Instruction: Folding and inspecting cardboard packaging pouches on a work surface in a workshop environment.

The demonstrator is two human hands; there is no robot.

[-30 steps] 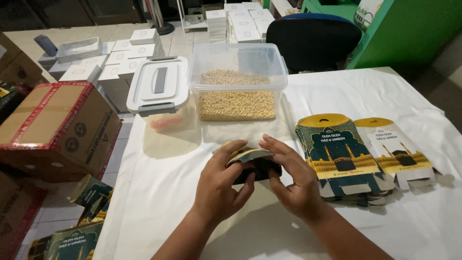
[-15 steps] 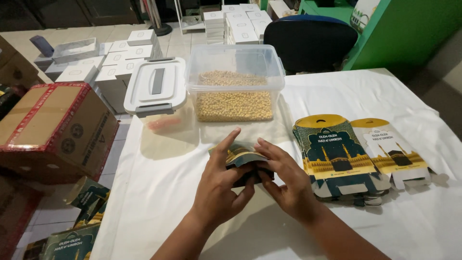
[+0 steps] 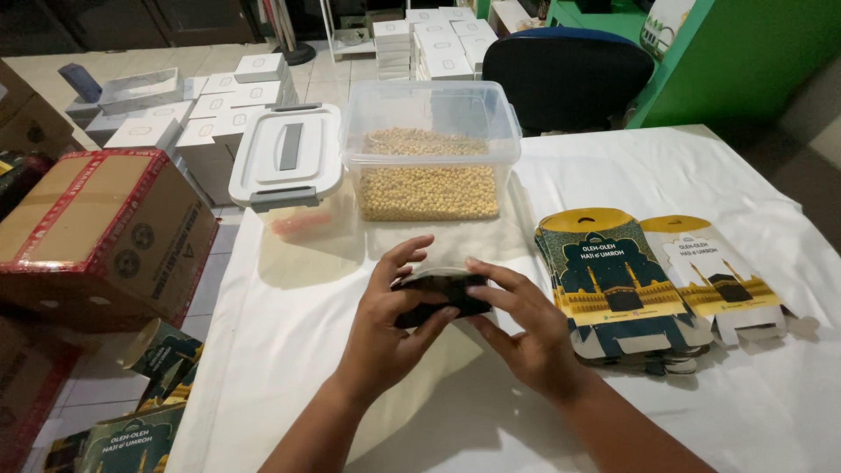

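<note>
Grip: both hands wrapped round a small dark carton (image 3: 441, 293), left hand (image 3: 390, 324) cupping its near side, right hand (image 3: 526, 328) pinching the far end, fingers curled close.
Carton: held just above the white tablecloth (image 3: 701, 175), in front of the clear tub (image 3: 429, 153) of pale yellow beans.
Crush risk: thin card, two hands squeezing; too much pressure likely creases a panel.
Spill risk: tub stands open, lid (image 3: 285, 158) off beside it; a bumped wrist could scatter beans.
Stack risk: flat printed cartons (image 3: 613, 280) lie just beside the right hand; a stray elbow may fan them off the edge.
</note>
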